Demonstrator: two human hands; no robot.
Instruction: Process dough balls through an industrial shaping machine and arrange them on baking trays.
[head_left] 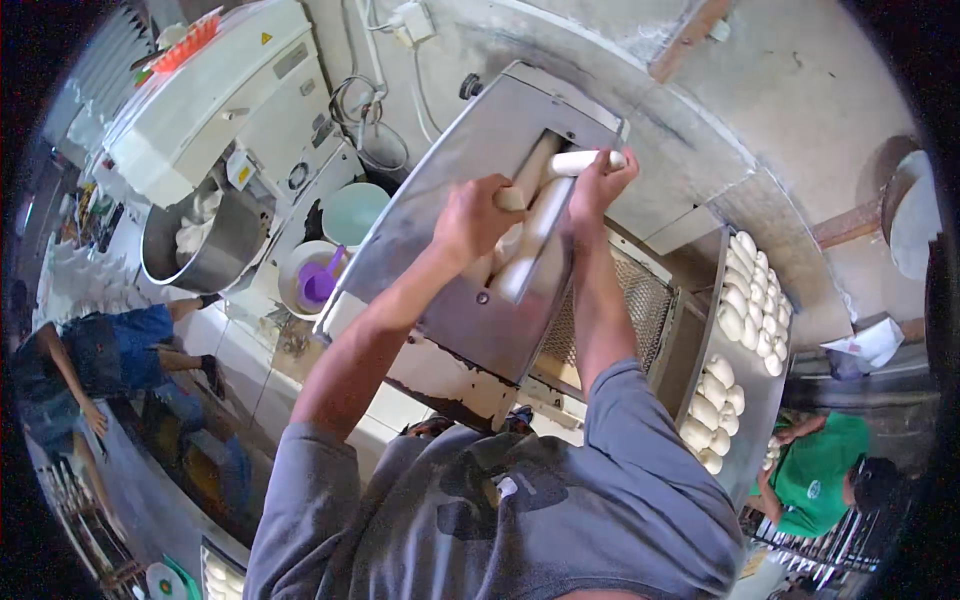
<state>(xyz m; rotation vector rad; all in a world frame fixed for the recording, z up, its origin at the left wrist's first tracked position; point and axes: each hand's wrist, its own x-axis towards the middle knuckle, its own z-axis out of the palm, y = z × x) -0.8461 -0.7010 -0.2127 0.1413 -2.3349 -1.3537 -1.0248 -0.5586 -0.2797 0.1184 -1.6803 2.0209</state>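
My left hand (470, 218) is closed around a piece of dough (510, 198) at the left side of the slot in a dough-rolling machine (465, 150). My right hand (597, 190) grips a smooth white dough roll (575, 163) near the slot's far right end; its fingers curl around the roll's right part. Long pale rollers (547, 212) show inside the slot. Another lump of dough (508, 243) sits against them below my left hand, partly hidden by it.
To the right, a metal tray (705, 345) bears many dough pieces. At left stand a mixer bowl (195, 240) with dough, a pale green bucket (355, 213) and a white bucket with a purple scoop (318, 280). A person in green (825, 470) works at right, another person (110, 350) at left.
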